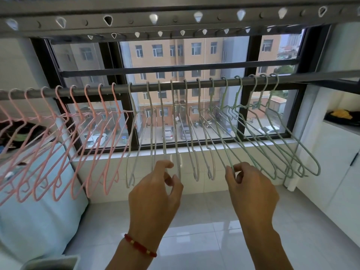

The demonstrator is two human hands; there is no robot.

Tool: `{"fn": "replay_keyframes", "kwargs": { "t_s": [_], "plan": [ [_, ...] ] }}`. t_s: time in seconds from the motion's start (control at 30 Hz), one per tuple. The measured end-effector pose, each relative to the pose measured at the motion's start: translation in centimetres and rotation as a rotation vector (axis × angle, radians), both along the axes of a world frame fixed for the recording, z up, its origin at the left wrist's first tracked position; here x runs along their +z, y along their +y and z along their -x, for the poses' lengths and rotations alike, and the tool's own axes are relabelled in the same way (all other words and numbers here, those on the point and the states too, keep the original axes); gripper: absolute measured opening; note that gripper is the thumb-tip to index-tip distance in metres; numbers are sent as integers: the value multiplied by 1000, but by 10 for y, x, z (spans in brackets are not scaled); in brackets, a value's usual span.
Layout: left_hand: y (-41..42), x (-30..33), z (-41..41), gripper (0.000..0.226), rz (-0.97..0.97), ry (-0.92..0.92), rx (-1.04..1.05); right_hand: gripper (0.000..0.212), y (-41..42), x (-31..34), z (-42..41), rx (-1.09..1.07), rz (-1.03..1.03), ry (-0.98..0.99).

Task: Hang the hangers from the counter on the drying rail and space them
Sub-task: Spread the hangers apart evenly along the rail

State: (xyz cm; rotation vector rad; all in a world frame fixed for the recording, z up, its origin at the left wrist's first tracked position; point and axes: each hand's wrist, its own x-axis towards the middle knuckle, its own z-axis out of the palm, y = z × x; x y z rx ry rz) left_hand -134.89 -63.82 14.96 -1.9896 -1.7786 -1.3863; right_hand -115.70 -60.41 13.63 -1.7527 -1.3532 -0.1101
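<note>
Window-side drying rail (175,85) holds hangers; left hand (155,193) pinches a grey hanger (176,152), right hand (251,188) a green hanger (227,145).

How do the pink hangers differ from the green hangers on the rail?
The pink hangers hang at the left end of the drying rail, the green hangers at the right. No hand touches the pink ones; the right hand pinches the bottom of a green one. Both are thin wire hangers hooked over the same rail.
</note>
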Motion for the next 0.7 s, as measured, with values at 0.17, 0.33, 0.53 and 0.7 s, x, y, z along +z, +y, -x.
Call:
{"fn": "replay_keyframes", "kwargs": {
  "t_s": [0.17,0.33,0.53,0.7],
  "plan": [
    [0,0,1,31,1,11,4,19,0,-1,0,5,9,-10],
    [1,0,2,31,-11,6,0,20,1,-3,1,13,8,-25],
    [2,-1,1,30,-15,12,-4,22,2,-4,-2,16,10,-29],
    [3,0,-1,29,-20,7,-4,28,1,-4,-5,25,4,-24]
  ]
}}
